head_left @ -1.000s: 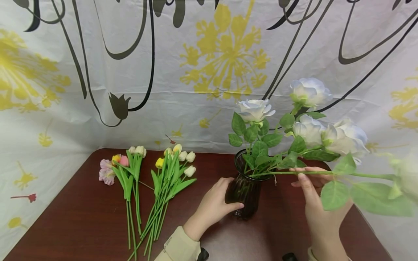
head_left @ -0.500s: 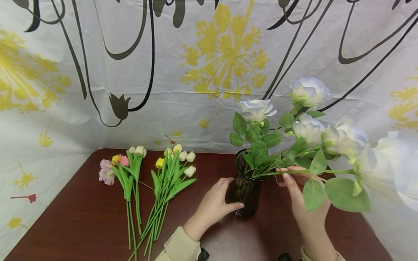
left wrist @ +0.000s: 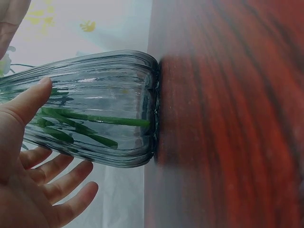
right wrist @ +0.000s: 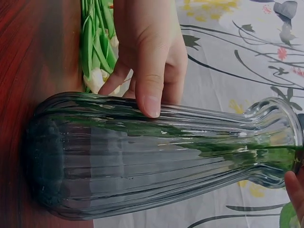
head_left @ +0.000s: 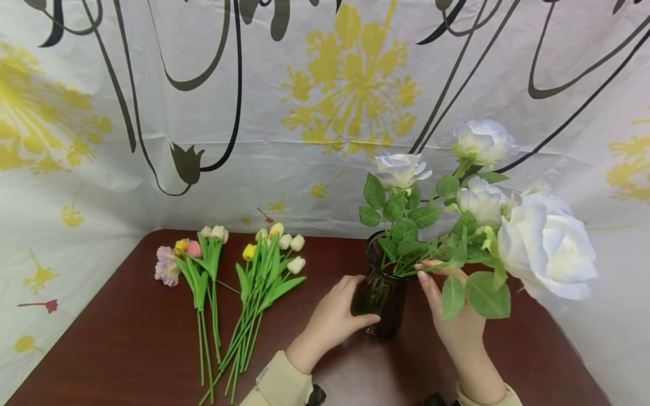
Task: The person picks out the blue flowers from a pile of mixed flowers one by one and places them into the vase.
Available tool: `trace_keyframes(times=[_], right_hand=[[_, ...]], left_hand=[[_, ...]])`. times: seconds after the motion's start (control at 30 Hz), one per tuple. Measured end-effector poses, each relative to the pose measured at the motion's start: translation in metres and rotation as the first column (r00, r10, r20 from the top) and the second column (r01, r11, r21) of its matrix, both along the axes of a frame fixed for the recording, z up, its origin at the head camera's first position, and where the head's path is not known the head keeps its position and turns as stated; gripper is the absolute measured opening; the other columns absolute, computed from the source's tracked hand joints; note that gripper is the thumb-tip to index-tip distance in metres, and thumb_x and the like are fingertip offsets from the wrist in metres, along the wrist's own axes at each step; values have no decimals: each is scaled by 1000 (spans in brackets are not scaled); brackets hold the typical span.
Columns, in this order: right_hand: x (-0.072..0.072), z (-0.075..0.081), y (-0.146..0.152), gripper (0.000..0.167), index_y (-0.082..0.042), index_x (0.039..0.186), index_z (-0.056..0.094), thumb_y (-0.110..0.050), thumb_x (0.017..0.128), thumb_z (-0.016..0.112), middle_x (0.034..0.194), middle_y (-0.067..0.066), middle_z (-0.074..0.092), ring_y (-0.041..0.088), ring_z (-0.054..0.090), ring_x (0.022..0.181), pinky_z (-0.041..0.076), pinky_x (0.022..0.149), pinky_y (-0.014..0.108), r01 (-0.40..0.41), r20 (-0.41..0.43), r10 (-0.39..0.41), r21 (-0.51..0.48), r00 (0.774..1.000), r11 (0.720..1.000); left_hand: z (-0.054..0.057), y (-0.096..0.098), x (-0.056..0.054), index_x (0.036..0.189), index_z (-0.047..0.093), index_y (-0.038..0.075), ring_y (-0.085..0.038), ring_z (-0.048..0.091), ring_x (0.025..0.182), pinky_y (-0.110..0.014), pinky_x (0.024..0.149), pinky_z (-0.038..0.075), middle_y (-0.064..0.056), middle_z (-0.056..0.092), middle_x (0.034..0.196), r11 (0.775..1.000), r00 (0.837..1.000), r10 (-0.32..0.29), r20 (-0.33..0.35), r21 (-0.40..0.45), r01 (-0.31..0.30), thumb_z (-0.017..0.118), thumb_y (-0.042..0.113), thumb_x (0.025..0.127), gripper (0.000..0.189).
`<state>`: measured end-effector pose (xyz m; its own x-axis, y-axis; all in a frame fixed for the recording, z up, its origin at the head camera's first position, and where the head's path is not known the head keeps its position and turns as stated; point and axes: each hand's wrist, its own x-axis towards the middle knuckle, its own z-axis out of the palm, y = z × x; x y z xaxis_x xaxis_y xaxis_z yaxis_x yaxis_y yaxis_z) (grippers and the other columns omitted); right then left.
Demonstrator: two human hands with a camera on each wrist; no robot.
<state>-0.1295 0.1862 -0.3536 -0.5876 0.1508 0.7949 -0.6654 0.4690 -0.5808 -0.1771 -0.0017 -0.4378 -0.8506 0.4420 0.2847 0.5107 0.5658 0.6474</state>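
Note:
A dark, ribbed glass vase (head_left: 387, 307) stands upright on the table, with green stems (left wrist: 95, 118) inside its lower part. My left hand (head_left: 332, 316) holds the vase from the left, its thumb across the front and fingers round the far side. At the rim on the right, my right hand (head_left: 459, 316) pinches the stem of a large white rose (head_left: 550, 248), which leans out to the right. Several other white roses (head_left: 401, 169) stand in the vase, one upright and others leaning right. In the right wrist view only a right fingertip (right wrist: 295, 190) shows, beside the vase's mouth.
Artificial tulips (head_left: 264, 282) lie in a bunch left of the vase. Farther left is a smaller bunch with white tulips (head_left: 215, 234) and a pink-purple flower (head_left: 166, 266). A patterned white cloth (head_left: 325, 186) hangs behind the reddish-brown table (head_left: 127, 332).
My right hand has moved left to the vase rim, bringing the large rose with it; its bloom has come inward from the right edge. My left hand stays on the vase.

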Motion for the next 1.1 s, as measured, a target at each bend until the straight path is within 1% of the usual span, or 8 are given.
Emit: trace_keyframes(times=[0.17, 0.23, 0.3, 0.4, 0.53, 0.67, 0.9, 1.1], right_hand=[[1, -2, 1, 12, 7, 90, 71, 12, 80, 66, 94, -20, 65, -6, 57, 97, 40, 83, 13, 69, 103, -71, 26, 992, 997], [1, -3, 1, 13, 5, 90, 71, 10, 80, 66, 96, -16, 66, -6, 56, 98, 39, 85, 13, 71, 114, -75, 33, 991, 997], [1, -4, 0, 15, 6, 91, 71, 12, 79, 67, 96, -8, 68, -4, 56, 99, 39, 86, 14, 65, 88, -69, 48, 994, 997], [-1, -5, -1, 18, 6, 92, 71, 14, 76, 68, 94, 8, 70, -2, 55, 101, 39, 88, 17, 69, 18, -71, 96, 997, 993], [-3, -6, -2, 18, 6, 92, 72, 14, 76, 68, 92, 21, 68, -2, 54, 102, 39, 89, 18, 85, -48, -78, 155, 996, 984], [-4, -6, -1, 16, 6, 91, 72, 13, 77, 67, 89, 21, 68, 1, 57, 101, 40, 90, 20, 69, -90, -54, 168, 994, 983], [-6, -7, 0, 11, 5, 91, 73, 2, 82, 67, 88, 21, 69, 7, 58, 102, 40, 93, 23, 66, -150, -41, 170, 988, 983], [-7, -8, 3, 16, 6, 92, 73, -8, 88, 66, 87, 21, 69, 4, 57, 103, 40, 94, 23, 65, -165, -35, 183, 986, 981]], left_hand=[[-1, 0, -1, 136, 47, 10, -16, 51, 117, -37, 93, 45, 0, 51, 128, 1000, 1000, -5, -3, -1, 5, 73, 47, 81, 72], [-1, 0, -1, 136, 47, 10, -16, 51, 117, -37, 92, 45, 0, 51, 128, 1000, 1000, -7, -6, 1, 7, 73, 48, 81, 72], [-2, 0, -1, 136, 47, 10, -16, 51, 116, -37, 92, 45, 0, 52, 127, 1000, 1000, -7, -8, 5, 7, 73, 47, 81, 72], [-2, 0, -1, 136, 47, 10, -15, 51, 116, -37, 92, 45, 1, 52, 127, 1000, 1000, -5, -7, 7, 5, 73, 48, 81, 72], [-2, 0, -1, 137, 47, 10, -15, 51, 116, -37, 92, 45, 0, 52, 128, 1000, 1000, -4, -6, 7, 4, 74, 48, 81, 73], [-3, 0, -2, 137, 46, 10, -14, 51, 116, -37, 93, 45, 1, 51, 127, 1000, 1000, -5, 5, 6, 5, 74, 48, 80, 73], [-3, -1, -2, 137, 46, 10, -15, 51, 117, -37, 93, 44, 1, 51, 128, 1000, 1000, -6, 5, 4, 6, 74, 47, 81, 73], [-3, 0, -2, 138, 46, 10, -15, 51, 118, -36, 94, 44, 1, 51, 129, 1000, 1000, 0, 10, -11, 1, 74, 47, 81, 74]])
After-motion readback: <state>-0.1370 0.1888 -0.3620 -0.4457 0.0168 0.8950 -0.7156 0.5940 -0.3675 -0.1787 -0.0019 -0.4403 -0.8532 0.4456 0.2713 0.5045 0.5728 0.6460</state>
